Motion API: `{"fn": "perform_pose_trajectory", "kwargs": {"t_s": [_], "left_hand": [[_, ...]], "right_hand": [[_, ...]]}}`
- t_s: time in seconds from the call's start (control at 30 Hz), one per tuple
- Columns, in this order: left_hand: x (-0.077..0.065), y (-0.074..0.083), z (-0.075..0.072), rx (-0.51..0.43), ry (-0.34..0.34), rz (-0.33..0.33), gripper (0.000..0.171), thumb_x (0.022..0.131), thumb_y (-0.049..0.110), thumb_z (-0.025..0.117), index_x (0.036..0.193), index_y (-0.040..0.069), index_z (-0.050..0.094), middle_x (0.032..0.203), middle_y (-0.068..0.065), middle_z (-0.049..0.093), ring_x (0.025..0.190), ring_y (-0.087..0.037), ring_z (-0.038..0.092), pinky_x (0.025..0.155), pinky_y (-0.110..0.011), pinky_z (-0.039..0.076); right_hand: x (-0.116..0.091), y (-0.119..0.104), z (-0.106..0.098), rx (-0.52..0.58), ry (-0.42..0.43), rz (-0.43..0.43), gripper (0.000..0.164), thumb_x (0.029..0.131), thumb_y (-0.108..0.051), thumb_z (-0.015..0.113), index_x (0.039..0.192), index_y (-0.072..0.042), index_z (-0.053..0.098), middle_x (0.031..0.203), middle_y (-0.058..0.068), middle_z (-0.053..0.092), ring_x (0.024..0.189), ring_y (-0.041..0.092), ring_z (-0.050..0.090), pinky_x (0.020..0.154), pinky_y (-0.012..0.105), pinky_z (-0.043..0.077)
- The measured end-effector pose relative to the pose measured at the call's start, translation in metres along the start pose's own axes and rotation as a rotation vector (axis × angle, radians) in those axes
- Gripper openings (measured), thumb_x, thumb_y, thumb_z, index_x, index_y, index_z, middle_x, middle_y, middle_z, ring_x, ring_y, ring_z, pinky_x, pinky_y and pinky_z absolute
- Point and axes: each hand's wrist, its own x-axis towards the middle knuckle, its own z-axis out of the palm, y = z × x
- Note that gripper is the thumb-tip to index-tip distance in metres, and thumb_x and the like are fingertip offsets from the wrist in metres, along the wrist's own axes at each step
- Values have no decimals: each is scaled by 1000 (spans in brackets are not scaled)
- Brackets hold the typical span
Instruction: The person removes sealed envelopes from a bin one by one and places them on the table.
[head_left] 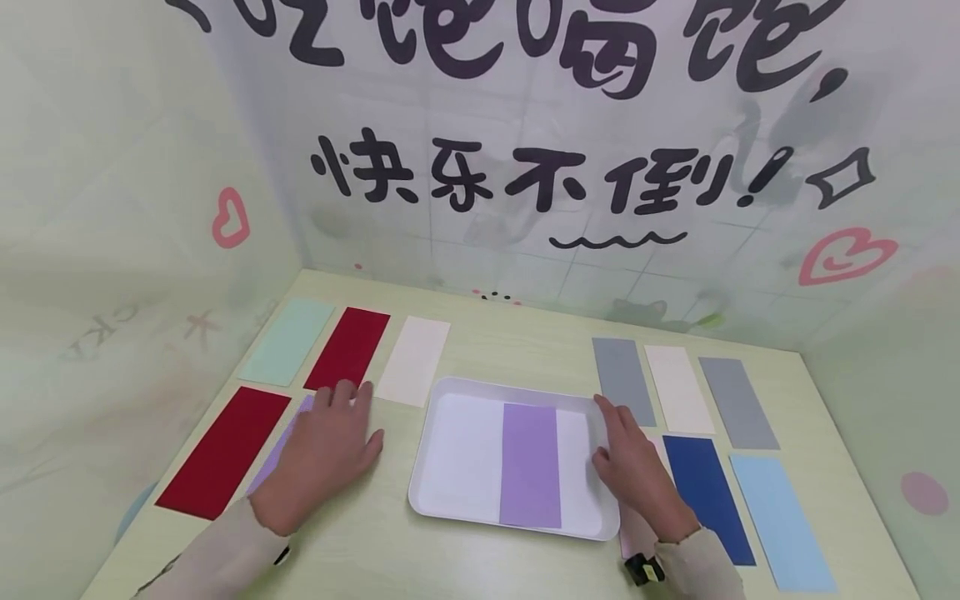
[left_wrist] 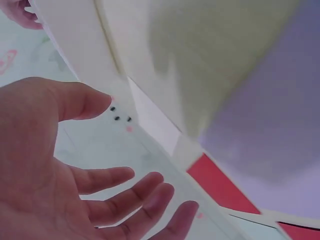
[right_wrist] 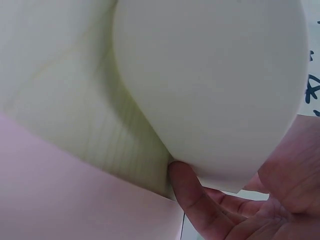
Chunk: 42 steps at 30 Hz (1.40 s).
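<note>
A white tray (head_left: pixel 457 454) lies on the table with a purple card (head_left: pixel 530 467) standing lengthwise inside it, right of its middle. My right hand (head_left: pixel 633 471) grips the tray's right rim, thumb over the inner side and fingers along the outside. From the right wrist view, a finger (right_wrist: pixel 192 192) presses against the tray's outer wall (right_wrist: pixel 210 90). Over on the left, my left hand (head_left: pixel 326 446) hovers with spread, slightly bent fingers and holds nothing. It partly covers another purple card (head_left: pixel 281 450), which shows large and blurred in the left wrist view.
Left of the tray lie red cards (head_left: pixel 223 450) (head_left: pixel 348 346), a mint card (head_left: pixel 287 342) and a pale pink card (head_left: pixel 414 360). To the right are grey cards (head_left: pixel 624 379), a pinkish white card (head_left: pixel 678 387), a dark blue card (head_left: pixel 708 500) and a light blue card (head_left: pixel 783 521). Printed curtains surround the table.
</note>
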Motion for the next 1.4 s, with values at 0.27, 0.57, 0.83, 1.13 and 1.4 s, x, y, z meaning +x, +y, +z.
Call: {"fn": "perform_pose_trajectory", "kwargs": {"t_s": [0.27, 0.57, 0.83, 1.13, 1.4], "left_hand": [[31, 49, -14, 136, -50, 212, 64, 86, 42, 69, 136, 6, 52, 121, -15, 55, 108, -36, 53, 79, -52, 51], [45, 99, -12, 196, 11, 472, 57, 90, 44, 64, 135, 11, 51, 122, -11, 54, 104, -31, 52, 79, -50, 47], [53, 126, -7, 228, 82, 620, 43, 89, 39, 61, 125, 15, 56, 118, -5, 55, 97, -26, 54, 72, -43, 48], [67, 151, -2, 271, 32, 712, 40, 89, 32, 65, 126, 22, 54, 122, 0, 52, 106, -24, 52, 76, -42, 47], [81, 167, 3, 276, 23, 937, 63, 91, 27, 70, 146, 40, 43, 150, 8, 40, 128, -20, 45, 90, -38, 47]], "right_hand": [[0, 1, 1, 2, 7, -11, 74, 87, -2, 67, 151, -3, 31, 128, 20, 49, 76, 20, 55, 58, 26, 48], [2, 0, 0, -11, 4, -4, 74, 86, -2, 67, 151, -3, 31, 129, 21, 49, 76, 21, 56, 58, 26, 49], [2, 1, 0, -18, 4, -3, 73, 87, -2, 66, 151, -3, 31, 128, 20, 49, 74, 20, 55, 56, 26, 47], [1, 3, 0, -7, 4, -15, 74, 86, -1, 67, 150, -3, 32, 128, 20, 49, 78, 22, 57, 61, 29, 52], [2, 4, 0, -26, 15, -31, 73, 87, -3, 68, 150, -3, 32, 127, 21, 50, 83, 26, 61, 67, 36, 57]]}}
